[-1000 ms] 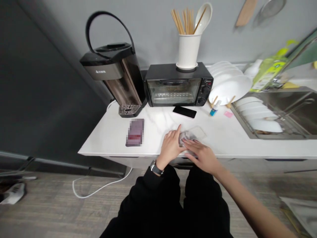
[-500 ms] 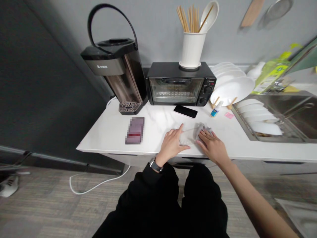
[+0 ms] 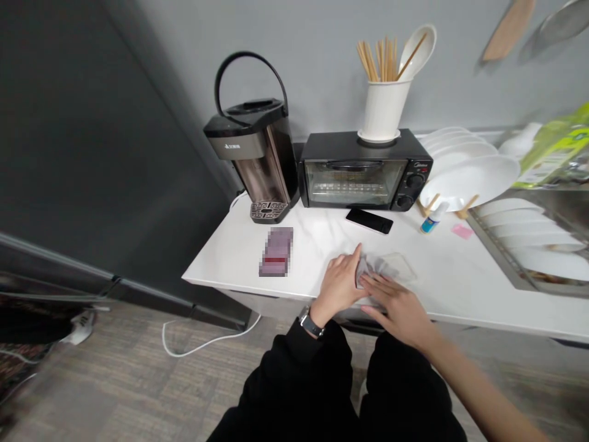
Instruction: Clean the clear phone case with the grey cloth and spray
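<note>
On the white countertop (image 3: 317, 245), a clear rectangular piece with rounded corners, like a transparent phone case (image 3: 405, 265), lies flat in front of me. My right hand (image 3: 396, 304) presses a crumpled grey cloth (image 3: 378, 266) onto its left part, fingers closed over the cloth. At that end my left hand (image 3: 338, 283), wearing a watch, rests with thumb and forefinger around the edge of the case; its other fingers are curled. The two hands nearly touch, and they and the cloth hide the left end of the case. Beyond them lies a black phone (image 3: 369, 221).
A toaster oven (image 3: 350, 184) stands behind, with a cup of chopsticks (image 3: 385, 110) on top. Left are a water dispenser (image 3: 264, 159) and a blurred purple item (image 3: 277, 252). To the right are a small bottle (image 3: 432, 220), a pink piece (image 3: 462, 231), racked plates (image 3: 473, 178) and a sink (image 3: 501, 267).
The cloth and my right hand have moved left along the clear case, up to my left hand. The right part of the case now shows. The whole view has shifted left.
</note>
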The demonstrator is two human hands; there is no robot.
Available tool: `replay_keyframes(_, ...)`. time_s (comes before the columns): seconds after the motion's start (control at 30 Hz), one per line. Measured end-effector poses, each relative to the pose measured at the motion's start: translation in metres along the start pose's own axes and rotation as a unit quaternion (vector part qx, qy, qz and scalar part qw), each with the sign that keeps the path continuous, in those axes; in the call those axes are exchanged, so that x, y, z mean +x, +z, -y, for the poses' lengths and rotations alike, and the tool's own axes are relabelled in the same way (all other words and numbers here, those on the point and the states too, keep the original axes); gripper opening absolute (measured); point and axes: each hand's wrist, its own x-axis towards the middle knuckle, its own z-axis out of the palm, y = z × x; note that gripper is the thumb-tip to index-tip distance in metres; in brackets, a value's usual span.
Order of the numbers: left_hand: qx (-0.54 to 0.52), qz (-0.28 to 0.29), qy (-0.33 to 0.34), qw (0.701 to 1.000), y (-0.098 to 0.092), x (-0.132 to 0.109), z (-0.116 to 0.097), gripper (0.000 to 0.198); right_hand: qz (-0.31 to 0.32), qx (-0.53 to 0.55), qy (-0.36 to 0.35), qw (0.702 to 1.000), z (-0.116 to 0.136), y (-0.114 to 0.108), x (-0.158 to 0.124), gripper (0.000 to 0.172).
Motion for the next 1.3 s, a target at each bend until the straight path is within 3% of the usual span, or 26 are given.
replay_keyframes(0.1,-0.011,-0.009,-0.003,1.000,0.000,-0.001,-0.001,0.116,-0.042,-0.039,0.013,0.998,-0.008,-0.008,-0.015,0.041)
replay_keyframes(0.17,-0.019,-0.010,-0.005,1.000,0.000,-0.001,-0.002,0.120,-0.109,-0.109,0.068,0.986,-0.027,-0.014,-0.026,0.033)
replay_keyframes(0.23,-0.019,-0.005,-0.006,1.000,0.000,-0.001,-0.003,0.119,-0.150,-0.154,0.079,0.973,-0.045,-0.017,-0.029,0.027)
replay_keyframes(0.3,-0.014,0.000,-0.006,1.000,0.000,0.000,-0.003,0.115,-0.139,-0.128,0.026,0.982,-0.052,-0.014,-0.023,0.026)
replay_keyframes(0.4,-0.011,0.000,-0.002,1.000,-0.001,-0.001,-0.003,0.113,-0.068,-0.036,-0.023,0.997,-0.040,-0.003,-0.008,0.031)
replay_keyframes(0.57,0.003,0.004,0.002,1.000,0.000,-0.002,-0.003,0.109,0.024,-0.032,-0.035,0.999,-0.015,0.005,-0.002,0.074)
replay_keyframes(0.73,0.009,-0.008,-0.013,1.000,-0.002,-0.002,-0.006,0.110,-0.029,-0.095,0.032,0.994,-0.019,0.003,-0.009,0.077)
replay_keyframes(0.87,0.012,0.011,-0.006,1.000,-0.004,-0.002,-0.006,0.114,0.030,-0.051,-0.035,0.998,-0.015,0.006,-0.006,0.081)
replay_keyframes(1.03,-0.003,-0.003,-0.016,1.000,-0.003,-0.001,-0.005,0.106,-0.032,-0.100,0.041,0.994,-0.017,0.003,-0.012,0.080)
replay_keyframes(1.2,-0.009,0.014,-0.005,1.000,-0.001,0.000,-0.002,0.111,0.026,-0.026,-0.021,0.999,-0.011,0.010,-0.010,0.078)
replay_keyframes(1.3,-0.009,0.007,-0.009,1.000,0.000,0.000,-0.001,0.108,-0.004,-0.040,0.024,0.999,-0.018,0.011,-0.005,0.073)
